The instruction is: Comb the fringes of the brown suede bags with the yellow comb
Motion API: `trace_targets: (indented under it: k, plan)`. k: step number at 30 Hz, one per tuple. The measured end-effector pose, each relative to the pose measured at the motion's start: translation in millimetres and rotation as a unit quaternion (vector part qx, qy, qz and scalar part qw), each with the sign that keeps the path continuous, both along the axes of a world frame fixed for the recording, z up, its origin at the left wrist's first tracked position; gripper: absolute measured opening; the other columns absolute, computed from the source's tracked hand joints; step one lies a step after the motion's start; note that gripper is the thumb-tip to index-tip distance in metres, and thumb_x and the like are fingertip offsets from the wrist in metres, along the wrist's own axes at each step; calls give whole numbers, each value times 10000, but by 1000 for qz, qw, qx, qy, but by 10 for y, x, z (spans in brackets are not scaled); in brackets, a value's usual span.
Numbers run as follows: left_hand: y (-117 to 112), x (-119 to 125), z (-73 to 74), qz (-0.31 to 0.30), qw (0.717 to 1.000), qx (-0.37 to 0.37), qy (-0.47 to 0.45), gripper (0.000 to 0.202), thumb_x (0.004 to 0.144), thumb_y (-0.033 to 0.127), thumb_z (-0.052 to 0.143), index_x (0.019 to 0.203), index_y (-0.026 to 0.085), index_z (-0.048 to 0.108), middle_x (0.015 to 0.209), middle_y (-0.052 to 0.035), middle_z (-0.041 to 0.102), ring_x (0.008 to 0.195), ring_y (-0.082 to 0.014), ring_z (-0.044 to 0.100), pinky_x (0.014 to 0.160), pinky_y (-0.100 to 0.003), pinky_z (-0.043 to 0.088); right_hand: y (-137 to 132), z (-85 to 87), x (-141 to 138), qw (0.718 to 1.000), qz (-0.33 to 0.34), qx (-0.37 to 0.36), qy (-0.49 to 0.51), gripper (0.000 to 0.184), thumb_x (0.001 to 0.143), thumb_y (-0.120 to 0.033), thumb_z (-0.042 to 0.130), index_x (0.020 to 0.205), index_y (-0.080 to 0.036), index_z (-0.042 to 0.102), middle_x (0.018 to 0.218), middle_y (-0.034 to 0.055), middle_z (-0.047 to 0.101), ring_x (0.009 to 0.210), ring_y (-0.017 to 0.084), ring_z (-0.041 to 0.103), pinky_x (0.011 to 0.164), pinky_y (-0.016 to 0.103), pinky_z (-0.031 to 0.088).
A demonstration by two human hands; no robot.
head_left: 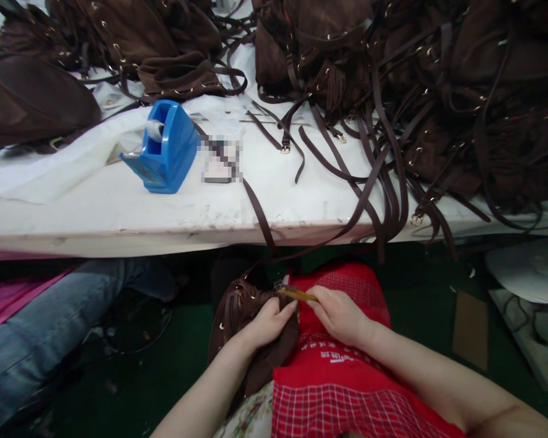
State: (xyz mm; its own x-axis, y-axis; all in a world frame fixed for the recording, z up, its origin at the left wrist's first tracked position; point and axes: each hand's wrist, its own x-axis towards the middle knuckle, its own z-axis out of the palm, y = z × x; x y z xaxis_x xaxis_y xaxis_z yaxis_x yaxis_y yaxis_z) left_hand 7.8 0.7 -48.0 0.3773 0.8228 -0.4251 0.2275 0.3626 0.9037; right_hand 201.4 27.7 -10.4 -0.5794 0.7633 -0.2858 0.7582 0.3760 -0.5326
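Observation:
On my lap, below the table edge, my left hand (269, 321) grips a brown suede bag (237, 316) studded with small metal rivets. My right hand (340, 313) is closed round a thin yellowish tool (299, 295) whose tip meets the top of the bag. A long brown strap (260, 213) runs from the bag up over the table edge. Under both hands lies a red apron (342, 365) with a checked lower part.
The white table (95, 207) carries a blue tape dispenser (164, 149), a heap of brown suede bags (438, 79) and many loose straps (383, 182). Another person's leg in jeans (50, 328) is at the left. The floor is green; a cardboard piece (470, 328) lies at the right.

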Motion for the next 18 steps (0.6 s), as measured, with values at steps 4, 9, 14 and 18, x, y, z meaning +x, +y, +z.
trace_targets:
  k: [4, 9, 14, 18]
  plan:
    - [6, 27, 37, -2, 999, 0, 39, 285, 863, 359, 434, 832, 120, 586, 816, -44, 633, 773, -174, 553, 775, -302, 461, -68, 33, -155, 994, 55, 38, -82, 200, 942, -231, 333, 931, -181, 526, 838, 46, 610, 700, 167, 594, 611, 267, 395]
    - [-8, 10, 40, -2, 998, 19, 54, 331, 896, 356, 373, 839, 110, 587, 798, -45, 631, 754, -167, 551, 784, -313, 468, -8, 22, -219, 989, 66, 63, -115, 214, 948, -250, 320, 926, -188, 523, 824, 45, 611, 664, 171, 598, 567, 271, 391]
    - [-26, 7, 91, -8, 997, 53, 54, 299, 898, 329, 379, 913, 125, 598, 921, -75, 656, 874, -190, 577, 870, -332, 455, 51, 68, -211, 987, 103, 58, -113, 192, 938, -243, 344, 938, -189, 528, 851, 51, 624, 712, 178, 608, 595, 264, 395]
    - [-46, 18, 205, -73, 989, 82, 102, 371, 919, 388, 349, 898, 130, 615, 897, -100, 664, 856, -205, 600, 879, -333, 443, 168, -26, -137, 988, 134, -9, -80, 244, 957, -318, 325, 944, -195, 536, 860, 45, 662, 756, 175, 626, 625, 252, 396]
